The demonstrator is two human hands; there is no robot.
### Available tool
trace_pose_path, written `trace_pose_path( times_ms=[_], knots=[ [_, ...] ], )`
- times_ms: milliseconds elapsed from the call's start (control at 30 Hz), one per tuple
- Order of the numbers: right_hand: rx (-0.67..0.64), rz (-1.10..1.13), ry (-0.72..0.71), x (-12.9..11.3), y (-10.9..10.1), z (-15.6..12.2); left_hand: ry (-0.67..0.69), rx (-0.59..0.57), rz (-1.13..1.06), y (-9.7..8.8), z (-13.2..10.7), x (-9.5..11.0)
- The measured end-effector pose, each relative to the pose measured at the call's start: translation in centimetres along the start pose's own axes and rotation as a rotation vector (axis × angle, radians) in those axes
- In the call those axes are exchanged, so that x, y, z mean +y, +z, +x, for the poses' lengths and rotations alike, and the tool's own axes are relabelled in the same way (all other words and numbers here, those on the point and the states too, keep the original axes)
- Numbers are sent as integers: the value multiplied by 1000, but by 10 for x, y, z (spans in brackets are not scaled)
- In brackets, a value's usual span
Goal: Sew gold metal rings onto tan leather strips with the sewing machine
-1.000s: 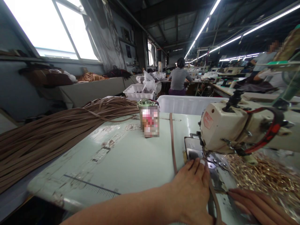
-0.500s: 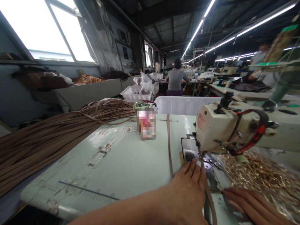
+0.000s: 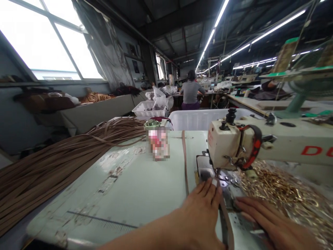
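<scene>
My left hand lies flat on the pale green machine table, fingers stretched toward the needle of the cream sewing machine. A narrow brown strap runs from the far table edge under the needle and back between my hands. My right hand rests flat to the right of the strap, fingers pointing left at the needle plate. Neither hand grips anything.
A big bundle of brown straps covers the table's left side. A small can stands mid-table. A heap of gold metal buckles lies at the right. A white bin sits behind. Another person sits at a far table.
The camera has shifted, so more of the machine arm shows at the right. My right hand has slid forward and left toward the needle plate. My left hand stays flat by the needle.
</scene>
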State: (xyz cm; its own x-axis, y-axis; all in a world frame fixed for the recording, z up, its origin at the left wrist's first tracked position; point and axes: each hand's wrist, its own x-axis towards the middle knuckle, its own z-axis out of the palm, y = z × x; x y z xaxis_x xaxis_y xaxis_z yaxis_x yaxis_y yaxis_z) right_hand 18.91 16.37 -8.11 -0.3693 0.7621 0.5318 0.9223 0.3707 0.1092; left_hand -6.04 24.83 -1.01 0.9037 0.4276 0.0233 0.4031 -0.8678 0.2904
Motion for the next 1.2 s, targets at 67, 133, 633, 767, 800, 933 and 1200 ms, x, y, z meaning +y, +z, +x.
trace_pose_path(
  times_ms=[67,133,633,767,800,933,1200],
  knots=[
    [-1,21,24,-4,0,2,-74,-52,11,2,1,10],
    [4,27,21,-6,1,3,-77,-53,13,4,2,15],
    [17,7,-3,-11,-8,10,-9,69,-54,7,-2,12],
    [-7,17,-2,-9,-7,9,4,43,-41,1,-4,11],
    [-11,24,-9,-9,-8,9,3,40,-36,1,-4,10],
    [-11,45,-16,-8,-11,10,4,33,-42,0,-5,9],
    [-17,64,-3,-8,-9,9,18,13,29,-3,-6,12]
  ],
)
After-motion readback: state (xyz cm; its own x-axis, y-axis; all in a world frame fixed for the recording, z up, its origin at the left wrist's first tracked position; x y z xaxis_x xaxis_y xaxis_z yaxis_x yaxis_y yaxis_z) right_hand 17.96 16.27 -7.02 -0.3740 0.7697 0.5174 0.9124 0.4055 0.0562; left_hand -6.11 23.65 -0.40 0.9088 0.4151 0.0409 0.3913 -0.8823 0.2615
